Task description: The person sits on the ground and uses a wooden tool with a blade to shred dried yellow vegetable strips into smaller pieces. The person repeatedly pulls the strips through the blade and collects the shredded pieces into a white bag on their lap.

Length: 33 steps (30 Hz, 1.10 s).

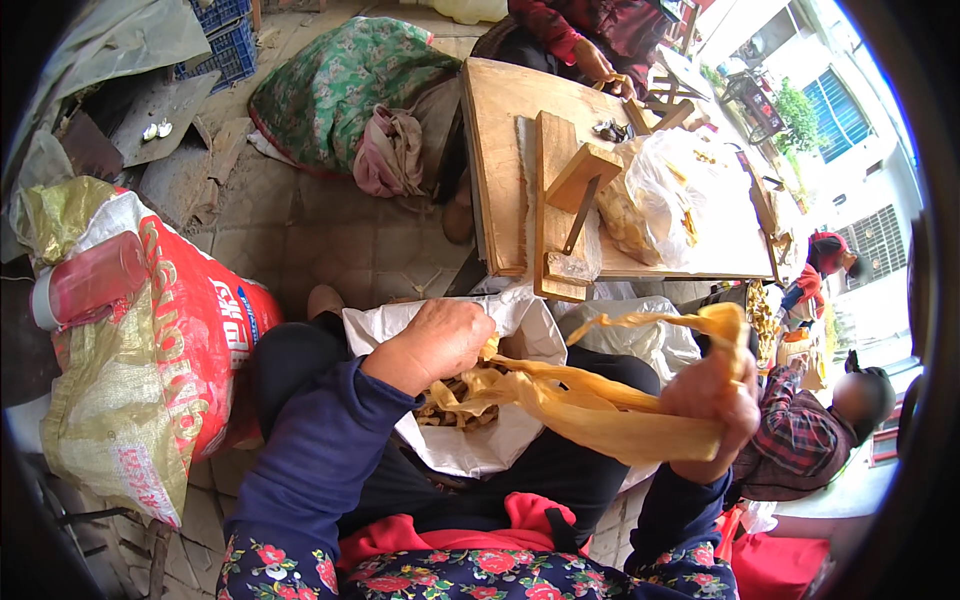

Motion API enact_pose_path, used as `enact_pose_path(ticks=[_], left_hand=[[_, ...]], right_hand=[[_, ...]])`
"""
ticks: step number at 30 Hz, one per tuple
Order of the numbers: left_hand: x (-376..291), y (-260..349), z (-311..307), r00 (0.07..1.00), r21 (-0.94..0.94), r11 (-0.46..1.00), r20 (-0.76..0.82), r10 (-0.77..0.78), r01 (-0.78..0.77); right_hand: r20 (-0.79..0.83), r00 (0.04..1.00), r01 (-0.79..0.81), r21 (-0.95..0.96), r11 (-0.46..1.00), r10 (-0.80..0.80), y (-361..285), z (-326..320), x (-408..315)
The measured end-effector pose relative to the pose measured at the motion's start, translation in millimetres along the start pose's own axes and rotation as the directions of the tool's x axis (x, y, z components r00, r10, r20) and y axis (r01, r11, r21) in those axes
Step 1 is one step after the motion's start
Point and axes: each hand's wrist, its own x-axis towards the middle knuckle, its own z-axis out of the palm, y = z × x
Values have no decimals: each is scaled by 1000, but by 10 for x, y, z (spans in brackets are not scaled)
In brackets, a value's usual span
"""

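My right hand (712,401) grips a bundle of long, yellow fibrous plant strips (600,420), which look dried or wilted. The bundle stretches leftward over a white woven sack (480,450), and one loose strip curls up above my wrist. My left hand (442,337) is closed over the sack's left side, with a bit of yellow strip at its fingertips. Inside the open sack, between my knees, lie small brown-yellow pieces (457,416). Whether the strip at my left fingers joins the bundle is hard to tell.
Ahead stands a wooden table (510,82) with a wooden block holding a metal blade (581,214) and a clear plastic bag (652,195) of yellow strips. A red printed sack (202,322) with a pink bottle (94,277) is at left. Other people (802,435) sit across and right.
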Motion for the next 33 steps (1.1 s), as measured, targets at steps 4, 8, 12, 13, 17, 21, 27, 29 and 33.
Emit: enact_pose_path(ticks=[4, 8, 12, 13, 17, 21, 27, 29, 33], left_hand=[[5, 30, 30, 999, 6, 999, -7, 35, -35], [-31, -16, 190, 997, 38, 998, 63, 50, -53], [-34, 37, 142, 957, 22, 997, 286, 60, -69], [-50, 33, 166, 947, 11, 994, 306, 96, -104], [30, 65, 103, 988, -180, 979, 102, 114, -94], [109, 202, -76, 933, -429, 877, -355, 58, -218], [32, 274, -439, 967, -975, 85, -190, 172, -207], [23, 312, -443, 939, -869, 457, -24, 343, -189], [3, 403, -231, 930, -651, 666, -213, 301, -365]], right_hand=[[344, 913, 99, 336, 937, -219, -116, 5, 4], [259, 962, -96, 26, 995, 86, 19, 157, -138], [174, 966, -131, -309, 942, 192, 220, 165, -140], [29, 957, -280, -181, 943, 289, 142, 179, -206], [131, 986, -93, -113, 989, 108, 97, 96, -198], [113, 986, -105, -175, 979, 126, 84, 290, -149], [41, 886, -370, -538, 757, 462, 295, 229, 36], [72, 862, -449, -352, 821, 502, 392, 123, 13], [229, 879, -374, -212, 903, 418, 471, -131, 70]])
